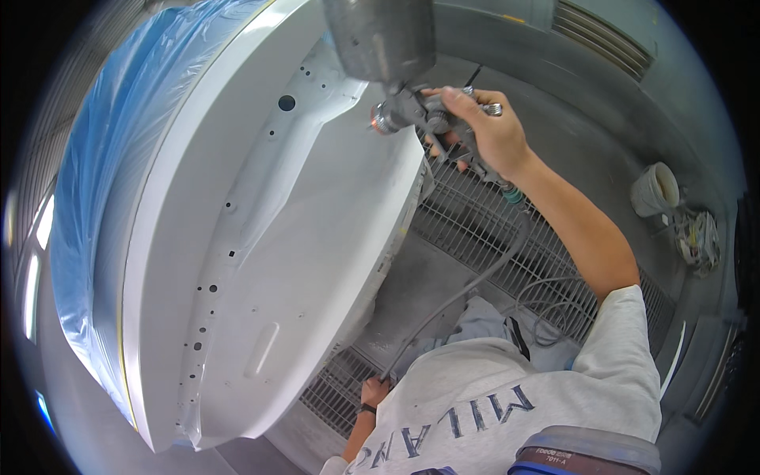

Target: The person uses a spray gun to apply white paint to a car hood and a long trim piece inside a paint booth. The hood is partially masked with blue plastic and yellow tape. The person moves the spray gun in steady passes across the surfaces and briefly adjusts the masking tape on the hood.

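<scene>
In my right hand (495,131) is a spray gun (431,115) with a large grey metal cup (380,39) on top. My fingers are wrapped round its handle, and the orange-tipped nozzle points left over a white car body panel (293,261). The nozzle looks apart from the panel's surface. A grey air hose (483,273) runs from a green coupling (513,195) under the handle down to my left hand (375,392). That hand, low by my body, is closed round the hose, with a dark band on the wrist.
Blue plastic film (103,182) covers the far left beyond the panel's edge. Metal floor grating (467,214) lies below, with coiled hose (554,305) on it. At the right stand a bucket (651,190) and a crumpled bundle (698,241). A wall vent (602,39) is at the back.
</scene>
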A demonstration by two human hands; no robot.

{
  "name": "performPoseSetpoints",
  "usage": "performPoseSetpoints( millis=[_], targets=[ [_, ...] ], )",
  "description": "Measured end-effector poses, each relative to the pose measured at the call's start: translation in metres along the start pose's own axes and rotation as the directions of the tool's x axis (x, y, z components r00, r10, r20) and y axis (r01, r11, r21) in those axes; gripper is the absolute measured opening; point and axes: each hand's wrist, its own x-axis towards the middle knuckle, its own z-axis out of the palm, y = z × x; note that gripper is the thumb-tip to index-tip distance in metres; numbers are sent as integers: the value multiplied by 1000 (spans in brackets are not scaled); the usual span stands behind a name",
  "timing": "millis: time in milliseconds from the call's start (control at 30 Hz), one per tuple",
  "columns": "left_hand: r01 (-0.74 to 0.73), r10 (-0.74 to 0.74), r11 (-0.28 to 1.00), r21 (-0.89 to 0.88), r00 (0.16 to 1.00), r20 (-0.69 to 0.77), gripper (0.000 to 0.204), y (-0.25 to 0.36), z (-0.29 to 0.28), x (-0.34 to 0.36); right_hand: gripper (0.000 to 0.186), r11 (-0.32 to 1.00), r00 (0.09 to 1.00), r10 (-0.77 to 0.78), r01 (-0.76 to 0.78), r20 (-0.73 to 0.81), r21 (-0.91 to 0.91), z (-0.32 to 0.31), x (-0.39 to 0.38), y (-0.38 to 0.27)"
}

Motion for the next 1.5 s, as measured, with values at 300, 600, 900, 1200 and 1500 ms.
performPoseSetpoints(
  millis=[300,600,900,1200,1500],
  targets=[
    [-83,73,994,-71,988,-138,26,75,17,-14,46,962,994,50,-74,-98,-262,-46,41,-34],
    [-262,240,962,-75,945,-222,16,120,-2,-3,48,920,987,65,-2,147,-392,-7,81,-71],
    [-139,131,989,-59,985,-114,21,133,19,-3,47,904,989,145,-116,40,-412,-55,91,-52],
    [-159,144,985,-66,971,-192,28,159,2,-5,43,896,969,98,-184,-225,-405,-97,111,-25],
    [-55,48,996,-71,995,-92,39,131,2,-22,38,992,978,-24,-3,-210,-125,-104,74,36]
  ],
)
